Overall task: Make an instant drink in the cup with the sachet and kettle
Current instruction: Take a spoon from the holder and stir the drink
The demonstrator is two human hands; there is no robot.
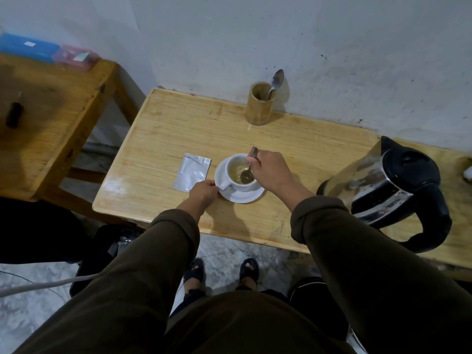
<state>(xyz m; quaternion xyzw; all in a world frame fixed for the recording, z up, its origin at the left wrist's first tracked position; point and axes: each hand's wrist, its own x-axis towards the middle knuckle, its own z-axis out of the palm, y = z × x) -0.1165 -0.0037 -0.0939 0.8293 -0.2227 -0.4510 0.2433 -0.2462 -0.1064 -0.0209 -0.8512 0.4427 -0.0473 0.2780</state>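
Observation:
A white cup (233, 161) with pale yellowish liquid stands on a white saucer (246, 196) near the middle of the small wooden table (163, 129). My right hand (272, 172) grips a metal spoon (247, 175) whose bowl dips into the liquid. My left hand (203, 192) pinches the saucer's left rim beside the cup's handle. A torn silver sachet (192, 172) lies flat just left of the saucer. The steel kettle (390, 190) with black lid and handle stands at the right.
A bamboo holder (259, 108) with a second spoon (275, 81) stands at the table's back edge by the wall. A taller wooden table (51, 111) at the left carries blue and pink boxes. My feet and a white cable are on the floor below.

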